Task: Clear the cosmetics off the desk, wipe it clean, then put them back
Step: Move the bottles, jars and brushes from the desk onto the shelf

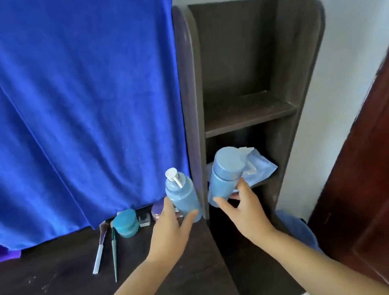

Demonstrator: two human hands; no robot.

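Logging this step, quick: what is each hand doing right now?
Left hand: closed around the pump bottle.
Right hand: closed around the capped blue bottle, tilted toward the shelf unit.

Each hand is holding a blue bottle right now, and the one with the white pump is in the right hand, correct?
Not quite. In the head view the pump bottle is in the left hand. The right hand holds the flat-capped blue bottle. Each hand does hold one.

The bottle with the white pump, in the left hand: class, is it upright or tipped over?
Roughly upright. The pump bottle stands nearly vertical, pump on top, base low, gripped by the left hand.
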